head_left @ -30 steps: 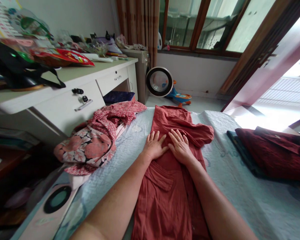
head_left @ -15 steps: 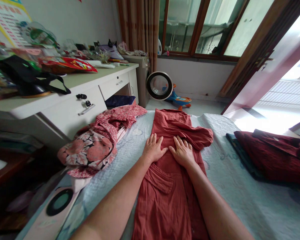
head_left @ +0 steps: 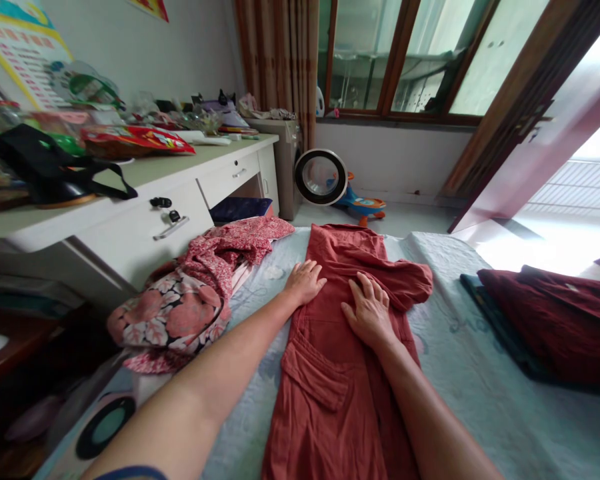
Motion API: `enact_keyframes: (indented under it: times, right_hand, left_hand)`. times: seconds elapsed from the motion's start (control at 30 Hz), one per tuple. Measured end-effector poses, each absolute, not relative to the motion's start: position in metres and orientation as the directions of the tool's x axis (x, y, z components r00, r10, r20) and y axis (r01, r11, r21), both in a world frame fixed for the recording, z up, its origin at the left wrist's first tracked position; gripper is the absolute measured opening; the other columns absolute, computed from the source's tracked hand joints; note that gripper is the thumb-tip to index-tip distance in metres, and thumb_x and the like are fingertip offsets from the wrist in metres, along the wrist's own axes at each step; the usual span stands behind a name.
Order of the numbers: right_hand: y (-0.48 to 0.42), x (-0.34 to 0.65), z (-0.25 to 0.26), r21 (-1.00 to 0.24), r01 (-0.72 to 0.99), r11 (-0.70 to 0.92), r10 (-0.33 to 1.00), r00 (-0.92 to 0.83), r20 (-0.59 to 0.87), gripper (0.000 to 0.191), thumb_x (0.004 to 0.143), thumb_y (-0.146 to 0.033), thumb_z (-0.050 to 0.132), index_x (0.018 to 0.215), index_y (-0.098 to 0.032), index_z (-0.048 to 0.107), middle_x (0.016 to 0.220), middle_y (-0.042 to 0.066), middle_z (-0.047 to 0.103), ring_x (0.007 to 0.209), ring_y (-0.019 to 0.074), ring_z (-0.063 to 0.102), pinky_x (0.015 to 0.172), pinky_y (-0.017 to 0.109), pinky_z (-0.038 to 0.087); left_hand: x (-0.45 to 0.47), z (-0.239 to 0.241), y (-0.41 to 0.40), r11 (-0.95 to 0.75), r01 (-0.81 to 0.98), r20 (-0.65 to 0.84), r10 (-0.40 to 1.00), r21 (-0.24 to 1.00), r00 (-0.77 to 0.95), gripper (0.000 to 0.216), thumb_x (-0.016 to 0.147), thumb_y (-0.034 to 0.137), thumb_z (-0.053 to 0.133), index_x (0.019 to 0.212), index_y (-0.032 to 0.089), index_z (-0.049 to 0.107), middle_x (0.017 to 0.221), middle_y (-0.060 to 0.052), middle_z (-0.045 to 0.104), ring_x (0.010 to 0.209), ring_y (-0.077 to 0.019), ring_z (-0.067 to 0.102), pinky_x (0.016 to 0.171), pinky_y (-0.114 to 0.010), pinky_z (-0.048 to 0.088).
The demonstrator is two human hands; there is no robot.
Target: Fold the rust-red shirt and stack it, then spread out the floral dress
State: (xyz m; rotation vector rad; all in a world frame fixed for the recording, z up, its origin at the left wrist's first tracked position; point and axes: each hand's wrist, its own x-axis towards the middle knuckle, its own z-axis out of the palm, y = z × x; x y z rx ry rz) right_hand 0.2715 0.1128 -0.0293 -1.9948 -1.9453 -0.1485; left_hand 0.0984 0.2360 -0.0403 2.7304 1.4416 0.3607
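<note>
A rust-red garment [head_left: 325, 413] with a patch pocket lies lengthwise over the light blue bed cover [head_left: 460, 400]. One sleeve is folded across its upper part and sticks out to the right. My left hand [head_left: 303, 283] rests at the garment's left edge, fingers stretched forward. On the middle of the cloth, just below the folded sleeve, my right hand [head_left: 369, 310] lies with its fingers slightly apart. Neither hand grasps anything that I can see. The garment's near end runs out of view at the bottom.
Left on the bed is a heap of floral-print clothes [head_left: 180, 303]. Folded dark red clothes [head_left: 555, 320] are stacked at the right. A cluttered white desk [head_left: 125, 233] borders the left side. Beyond the bed are a washing machine's open round door [head_left: 321, 177] and a blue ride-on toy [head_left: 355, 200].
My left hand has shifted left and slightly forward, from the garment's middle to its left edge. My right hand stays on the cloth, its fingers a little more bent. The view has tilted up slightly.
</note>
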Motion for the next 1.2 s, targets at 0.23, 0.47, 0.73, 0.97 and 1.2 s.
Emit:
enact_keyframes:
  times: [0.23, 0.47, 0.73, 0.97, 1.2]
  right_hand:
    - [0.115, 0.272, -0.036, -0.147, 0.989, 0.028, 0.965, 0.012, 0.263, 0.054, 0.091, -0.038, 0.047, 0.143, -0.023, 0.048, 0.156, 0.005, 0.037, 0.141, 0.0331, 0.027, 0.114, 0.052, 0.019]
    - [0.115, 0.272, -0.034, -0.183, 0.983, 0.009, 0.955, 0.046, 0.292, 0.052, 0.089, -0.041, 0.050, 0.138, -0.024, 0.053, 0.148, 0.007, 0.047, 0.133, 0.0326, 0.036, 0.107, 0.050, 0.029]
    - [0.119, 0.274, -0.034, -0.160, 0.987, -0.010, 0.907, 0.076, 0.414, 0.056, 0.093, -0.038, 0.044, 0.145, -0.018, 0.043, 0.157, 0.009, 0.033, 0.146, 0.0287, 0.021, 0.116, 0.051, 0.012]
    - [0.122, 0.276, -0.040, -0.208, 0.977, -0.042, 0.966, 0.093, 0.240, 0.057, 0.095, -0.043, 0.042, 0.145, -0.018, 0.043, 0.152, 0.010, 0.042, 0.141, 0.0264, 0.032, 0.117, 0.050, 0.015]
    - [0.122, 0.276, -0.038, -0.218, 0.975, -0.047, 0.968, 0.098, 0.232, 0.057, 0.094, -0.043, 0.044, 0.145, -0.019, 0.043, 0.152, 0.009, 0.042, 0.141, 0.0270, 0.032, 0.116, 0.051, 0.016]
  left_hand:
    - [0.112, -0.043, 0.278, -0.542, 0.835, 0.199, 0.832, 0.097, 0.517, 0.044, 0.097, 0.044, 0.044, 0.133, 0.021, 0.051, 0.146, -0.009, 0.050, 0.130, -0.0273, 0.046, 0.106, -0.045, 0.038]
    - [0.130, -0.038, 0.316, -0.493, 0.867, 0.185, 0.861, 0.073, 0.474, 0.037, 0.097, 0.041, 0.042, 0.121, 0.019, 0.059, 0.129, -0.011, 0.060, 0.120, -0.0296, 0.051, 0.099, -0.044, 0.043]
    - [0.136, -0.052, 0.333, -0.519, 0.849, 0.193, 0.847, 0.100, 0.495, 0.046, 0.096, 0.035, 0.040, 0.137, 0.014, 0.047, 0.149, -0.014, 0.044, 0.137, -0.0260, 0.039, 0.114, -0.042, 0.029]
    - [0.136, -0.047, 0.348, -0.501, 0.856, 0.159, 0.862, 0.124, 0.482, 0.042, 0.098, 0.041, 0.034, 0.128, 0.020, 0.054, 0.139, -0.008, 0.055, 0.128, -0.0251, 0.048, 0.107, -0.039, 0.038]
    - [0.148, -0.042, 0.373, -0.429, 0.893, 0.123, 0.902, 0.137, 0.414, 0.044, 0.098, 0.040, 0.028, 0.126, 0.020, 0.055, 0.140, -0.009, 0.054, 0.127, -0.0311, 0.046, 0.100, -0.046, 0.043]
